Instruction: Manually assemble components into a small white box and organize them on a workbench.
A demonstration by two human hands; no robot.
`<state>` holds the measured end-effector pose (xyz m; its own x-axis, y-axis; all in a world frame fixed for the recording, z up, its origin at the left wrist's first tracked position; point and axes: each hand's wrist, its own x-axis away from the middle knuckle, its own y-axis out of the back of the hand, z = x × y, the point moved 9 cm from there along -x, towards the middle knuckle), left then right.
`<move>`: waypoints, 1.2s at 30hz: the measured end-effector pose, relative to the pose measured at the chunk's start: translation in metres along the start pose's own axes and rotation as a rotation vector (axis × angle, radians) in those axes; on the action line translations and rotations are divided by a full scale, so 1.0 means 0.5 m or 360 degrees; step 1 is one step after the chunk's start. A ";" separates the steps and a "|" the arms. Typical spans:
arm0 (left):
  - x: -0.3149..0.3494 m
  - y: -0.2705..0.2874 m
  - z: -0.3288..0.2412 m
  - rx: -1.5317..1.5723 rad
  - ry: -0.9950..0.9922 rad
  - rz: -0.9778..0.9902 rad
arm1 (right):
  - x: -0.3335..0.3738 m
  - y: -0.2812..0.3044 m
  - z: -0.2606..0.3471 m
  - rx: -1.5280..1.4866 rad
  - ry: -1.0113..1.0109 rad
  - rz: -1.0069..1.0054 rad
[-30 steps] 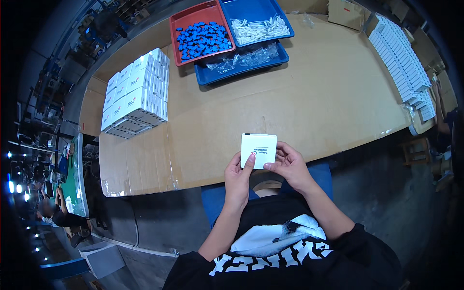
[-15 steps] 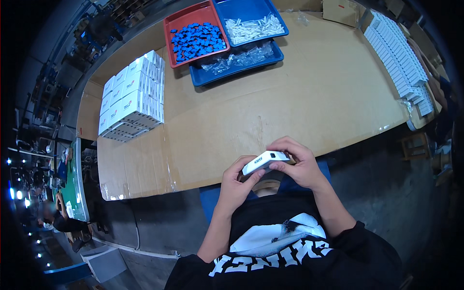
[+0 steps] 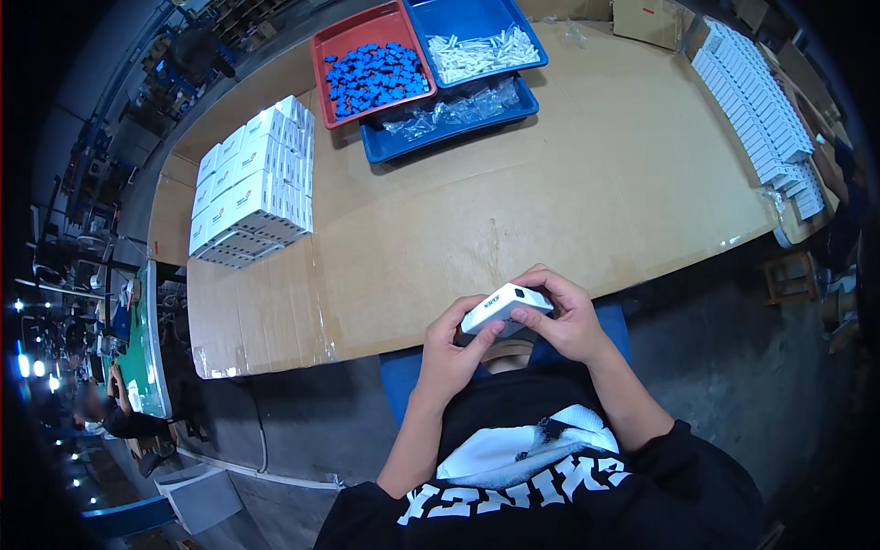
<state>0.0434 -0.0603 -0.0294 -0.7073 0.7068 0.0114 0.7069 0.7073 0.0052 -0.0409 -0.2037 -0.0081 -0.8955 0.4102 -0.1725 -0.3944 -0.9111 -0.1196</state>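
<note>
Between my two hands is a small white cardboard box (image 3: pixel 495 307), held just off the table's near edge, above my lap. My left hand (image 3: pixel 452 341) grips its left end, thumb along the near side. Around the right end close the fingers of my right hand (image 3: pixel 566 316), its thumb pressing on the near face. Dark print and a small black square mark show on the box's narrow upper side. My fingers hide its far face and part of both ends.
On the cardboard-covered table (image 3: pixel 550 192) stands a stack of white boxes (image 3: pixel 252 188) at left. A red tray (image 3: pixel 328 87) of blue pieces and a blue tray (image 3: pixel 532 57) of white pieces rest over a lower blue tray (image 3: pixel 385 151) with clear bags. Rows of white boxes (image 3: pixel 752 105) line the right.
The white box has tilted slightly in my hands, so more of its near face shows. Both hands keep their hold and have barely moved.
</note>
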 end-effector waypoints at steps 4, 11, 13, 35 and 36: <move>-0.002 -0.014 -0.016 -0.0378 -0.0231 0.0166 | 0.009 -0.007 0.002 0.0080 0.0097 0.0139; 0.015 -0.025 0.048 -0.0011 0.0133 0.0067 | -0.001 0.007 -0.012 0.0405 -0.0094 0.0180; 0.013 -0.021 0.051 0.0319 0.0131 -0.0066 | -0.006 0.024 -0.002 0.0089 -0.0076 -0.0050; 0.000 -0.003 -0.034 0.0595 -0.0306 0.0046 | 0.032 -0.029 0.088 0.0169 0.0467 0.0094; -0.003 0.001 -0.035 0.0583 -0.0208 -0.0067 | 0.031 -0.030 0.091 0.0168 0.0466 0.0093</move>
<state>0.0449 -0.0614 -0.0119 -0.7472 0.6557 -0.1085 0.6453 0.6766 -0.3546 -0.0581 -0.1853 0.0355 -0.8259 0.3372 -0.4520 -0.3771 -0.9262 -0.0018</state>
